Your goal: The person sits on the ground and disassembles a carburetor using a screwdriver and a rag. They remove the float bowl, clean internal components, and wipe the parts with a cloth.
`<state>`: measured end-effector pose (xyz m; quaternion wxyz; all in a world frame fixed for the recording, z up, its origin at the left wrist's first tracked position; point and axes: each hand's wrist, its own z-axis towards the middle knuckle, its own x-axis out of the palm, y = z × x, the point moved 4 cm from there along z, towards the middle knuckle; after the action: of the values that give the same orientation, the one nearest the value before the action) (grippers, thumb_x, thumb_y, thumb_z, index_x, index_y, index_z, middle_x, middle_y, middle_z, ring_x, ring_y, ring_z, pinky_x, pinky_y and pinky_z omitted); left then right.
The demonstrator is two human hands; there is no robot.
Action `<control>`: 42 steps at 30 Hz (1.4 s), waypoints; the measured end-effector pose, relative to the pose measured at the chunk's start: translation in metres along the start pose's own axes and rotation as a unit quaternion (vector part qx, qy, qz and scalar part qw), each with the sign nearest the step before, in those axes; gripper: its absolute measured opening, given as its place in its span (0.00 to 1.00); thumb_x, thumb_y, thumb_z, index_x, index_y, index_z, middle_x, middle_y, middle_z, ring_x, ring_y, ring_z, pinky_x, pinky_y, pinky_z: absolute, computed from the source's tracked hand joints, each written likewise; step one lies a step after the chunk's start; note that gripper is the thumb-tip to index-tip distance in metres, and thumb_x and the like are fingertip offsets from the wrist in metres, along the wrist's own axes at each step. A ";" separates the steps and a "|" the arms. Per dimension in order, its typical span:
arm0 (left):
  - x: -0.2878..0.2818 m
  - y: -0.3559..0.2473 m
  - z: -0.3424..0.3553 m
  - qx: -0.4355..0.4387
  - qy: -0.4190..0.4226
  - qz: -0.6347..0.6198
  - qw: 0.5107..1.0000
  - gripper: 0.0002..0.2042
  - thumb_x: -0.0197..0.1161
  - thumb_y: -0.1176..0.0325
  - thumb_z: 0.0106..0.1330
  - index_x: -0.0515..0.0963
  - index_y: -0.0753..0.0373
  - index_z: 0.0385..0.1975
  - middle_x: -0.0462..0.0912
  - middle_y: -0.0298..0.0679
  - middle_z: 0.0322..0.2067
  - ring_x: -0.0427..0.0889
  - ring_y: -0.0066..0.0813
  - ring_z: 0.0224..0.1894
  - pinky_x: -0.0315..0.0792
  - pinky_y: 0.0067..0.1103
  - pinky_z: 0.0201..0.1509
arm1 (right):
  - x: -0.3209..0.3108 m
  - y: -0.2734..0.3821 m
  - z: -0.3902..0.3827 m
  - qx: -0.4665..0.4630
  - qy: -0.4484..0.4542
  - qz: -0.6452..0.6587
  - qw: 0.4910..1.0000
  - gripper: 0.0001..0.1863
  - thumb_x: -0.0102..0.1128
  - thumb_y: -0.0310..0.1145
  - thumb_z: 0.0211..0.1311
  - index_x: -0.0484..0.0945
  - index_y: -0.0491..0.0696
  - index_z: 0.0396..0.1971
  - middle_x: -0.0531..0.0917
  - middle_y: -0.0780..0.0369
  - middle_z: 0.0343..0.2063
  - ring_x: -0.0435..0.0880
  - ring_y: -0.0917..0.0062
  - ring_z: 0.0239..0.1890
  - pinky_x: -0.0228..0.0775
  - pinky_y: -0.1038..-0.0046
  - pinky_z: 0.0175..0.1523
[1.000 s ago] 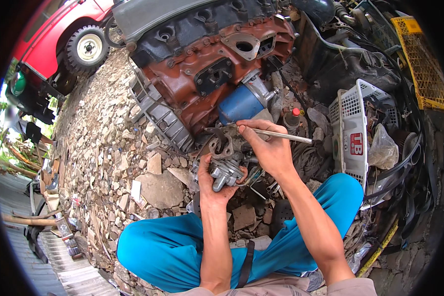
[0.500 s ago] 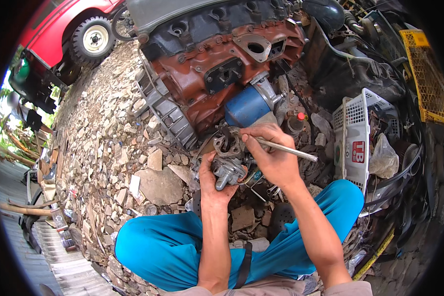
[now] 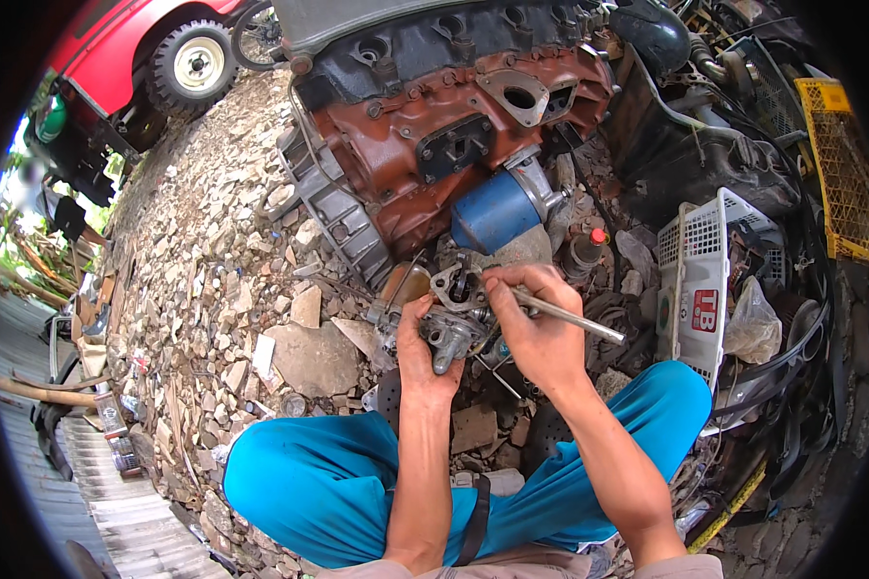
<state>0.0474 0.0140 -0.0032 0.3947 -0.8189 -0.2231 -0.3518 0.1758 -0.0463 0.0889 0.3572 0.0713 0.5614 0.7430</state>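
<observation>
My left hand [image 3: 425, 365] is wrapped round a grey cast-metal pump [image 3: 448, 338], thumb along its left side. The pump has a rounded spout at its lower end and a flange [image 3: 454, 287] with an opening at its upper end. In my right hand [image 3: 541, 333] is a slim metal rod [image 3: 581, 321], gripped between thumb and fingers like a pen. Its long end sticks out to the right; the tip near the flange is hidden by my fingers. Just beyond the pump are a blue cylindrical oil filter [image 3: 497, 212] and the red-brown engine block [image 3: 381, 164].
Rubble [image 3: 222, 289] covers the ground to the left. A dark bottle with a red cap [image 3: 583, 253] stands right of the filter. Farther right are a white plastic basket [image 3: 693, 299] of parts and a yellow crate [image 3: 835, 154]. A red vehicle [image 3: 106, 58] is at far left.
The view has shifted slightly, so the engine and basket sit a little lower and farther right. Both hands keep their hold; the pump's flange now shows more clearly beside my right fingers.
</observation>
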 end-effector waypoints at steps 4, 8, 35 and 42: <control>0.001 0.000 -0.006 -0.004 -0.011 -0.005 1.000 0.13 0.56 0.56 0.65 0.79 0.56 0.39 0.85 0.31 0.33 0.83 0.23 0.33 0.76 0.25 0.34 | -0.007 0.004 -0.002 0.013 0.049 0.038 0.998 0.07 0.63 0.27 0.54 0.84 0.41 0.32 0.86 0.55 0.29 0.82 0.65 0.37 0.72 0.67 0.43; 0.016 0.005 -0.007 0.017 -0.003 0.000 1.000 0.11 0.56 0.58 0.65 0.79 0.57 0.38 0.84 0.31 0.34 0.83 0.25 0.33 0.77 0.25 0.36 | -0.015 0.004 0.000 0.093 0.004 0.071 0.993 0.07 0.62 0.27 0.56 0.84 0.41 0.32 0.86 0.55 0.29 0.82 0.66 0.37 0.72 0.69 0.45; 0.038 -0.034 -0.060 0.432 -0.003 0.323 0.842 0.15 0.65 0.75 0.61 0.72 0.66 0.47 0.79 0.38 0.42 0.76 0.21 0.40 0.73 0.19 0.42 | -0.039 0.046 -0.025 -0.031 0.034 0.046 0.998 0.06 0.62 0.21 0.60 0.82 0.38 0.36 0.84 0.58 0.25 0.83 0.80 0.26 0.72 0.79 0.32; 0.023 -0.034 -0.057 0.473 -0.037 0.347 0.809 0.21 0.66 0.73 0.63 0.70 0.66 0.55 0.80 0.37 0.44 0.79 0.23 0.42 0.75 0.20 0.46 | -0.006 0.036 -0.026 -0.057 0.065 0.046 0.995 0.06 0.62 0.21 0.60 0.83 0.38 0.36 0.85 0.54 0.29 0.86 0.70 0.32 0.75 0.74 0.38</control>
<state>0.0177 -0.0098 0.0566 0.8206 -0.5661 -0.0775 -0.0119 0.1509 -0.0748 0.1136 0.2885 0.0283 0.5364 0.7926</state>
